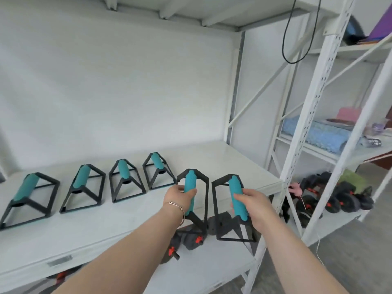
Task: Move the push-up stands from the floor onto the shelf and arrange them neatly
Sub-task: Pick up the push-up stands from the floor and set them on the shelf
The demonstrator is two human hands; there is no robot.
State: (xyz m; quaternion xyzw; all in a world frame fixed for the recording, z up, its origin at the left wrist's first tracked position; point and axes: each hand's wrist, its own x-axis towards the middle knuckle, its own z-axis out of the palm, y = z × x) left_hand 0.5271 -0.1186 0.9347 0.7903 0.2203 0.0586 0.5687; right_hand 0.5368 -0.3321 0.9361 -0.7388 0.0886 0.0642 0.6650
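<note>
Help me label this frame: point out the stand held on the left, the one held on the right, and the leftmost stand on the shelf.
left-held stand [189, 179]: head view, upper part of teal grip.
right-held stand [234, 184]: head view, upper part of teal grip.
leftmost shelf stand [26, 186]: head view, middle of teal grip.

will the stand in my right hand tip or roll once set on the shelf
Likely rigid: the right-hand stand holds its frame shape hanging from the right hand. Probably won't roll or tip: its base is a wide flat rectangle.

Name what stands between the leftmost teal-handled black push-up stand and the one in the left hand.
Head view: three more teal-handled black stands on the white shelf.
</note>
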